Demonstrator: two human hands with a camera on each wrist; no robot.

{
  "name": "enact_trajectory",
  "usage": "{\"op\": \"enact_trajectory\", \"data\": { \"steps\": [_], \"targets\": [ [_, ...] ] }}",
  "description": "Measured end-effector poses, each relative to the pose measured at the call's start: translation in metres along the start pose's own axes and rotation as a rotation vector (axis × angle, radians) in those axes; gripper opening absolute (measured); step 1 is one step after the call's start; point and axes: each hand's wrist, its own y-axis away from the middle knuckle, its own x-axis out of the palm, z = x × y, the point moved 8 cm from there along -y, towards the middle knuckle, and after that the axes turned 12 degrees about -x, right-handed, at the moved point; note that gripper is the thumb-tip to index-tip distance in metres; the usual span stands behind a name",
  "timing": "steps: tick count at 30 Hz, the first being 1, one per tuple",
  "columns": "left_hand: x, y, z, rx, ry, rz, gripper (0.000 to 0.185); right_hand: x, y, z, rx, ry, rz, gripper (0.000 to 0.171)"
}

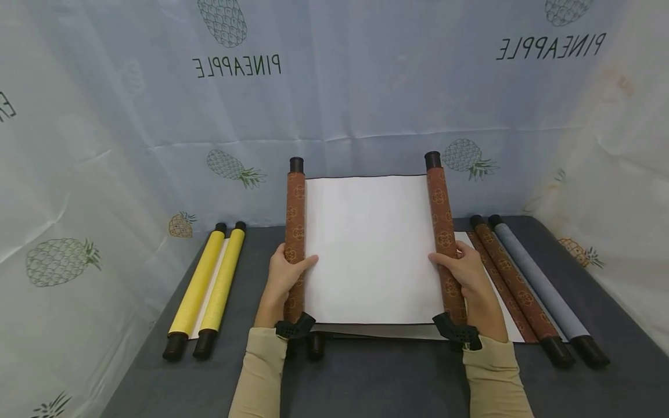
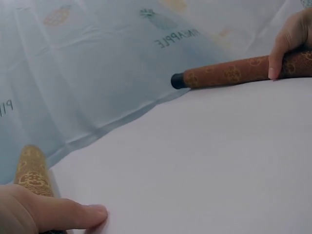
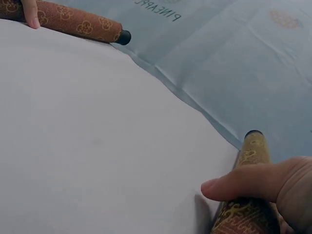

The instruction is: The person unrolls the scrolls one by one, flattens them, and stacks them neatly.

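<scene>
A partly unrolled scroll [image 1: 371,249] stretches between both hands, its blank white sheet facing me. Brown rolls with a gold flower pattern and black end caps form its two sides. My left hand [image 1: 284,277] grips the left roll [image 1: 295,215], the thumb lying over toward the sheet. Around the right roll [image 1: 441,212] my right hand [image 1: 469,276] curls, thumb likewise at the sheet's edge. In the left wrist view the sheet [image 2: 195,156] bows slightly between the rolls. Under the held scroll, a dark end cap [image 1: 316,346] shows; the rest there is hidden.
On the dark table [image 1: 387,377], a yellow scroll [image 1: 225,278] lies partly rolled at left. At right lie another brown patterned scroll [image 1: 514,281] and a grey roll [image 1: 540,278]. A pineapple-print curtain [image 1: 355,104] hangs behind and along both sides.
</scene>
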Motion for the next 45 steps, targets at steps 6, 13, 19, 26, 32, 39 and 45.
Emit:
{"op": "enact_trajectory", "data": {
  "steps": [6, 13, 19, 26, 32, 39, 45],
  "targets": [
    [-0.004, 0.001, -0.003, 0.023, 0.014, -0.004, 0.078, 0.004, 0.001, -0.001, 0.033, -0.015, 0.053, 0.076],
    [-0.002, 0.004, -0.005, 0.033, 0.054, 0.014, 0.058, 0.001, 0.000, -0.004, 0.059, -0.047, -0.008, 0.068],
    [-0.007, 0.006, -0.006, 0.059, 0.044, -0.027, 0.040, -0.002, 0.000, -0.004, 0.077, -0.057, -0.049, 0.068],
    [-0.008, 0.007, -0.007, 0.060, 0.032, -0.032, 0.045, -0.007, 0.002, -0.005, 0.069, -0.015, -0.064, 0.070],
    [-0.009, 0.003, -0.007, 0.045, 0.038, -0.019, 0.055, -0.009, 0.001, -0.006, 0.053, -0.010, -0.077, 0.081],
    [-0.008, 0.001, -0.002, 0.005, 0.023, 0.018, 0.073, -0.012, 0.003, -0.007, 0.059, -0.074, -0.043, 0.088],
    [-0.011, 0.000, -0.001, 0.008, 0.005, 0.003, 0.086, -0.016, 0.004, -0.007, 0.045, -0.060, -0.046, 0.084]
  ]
}}
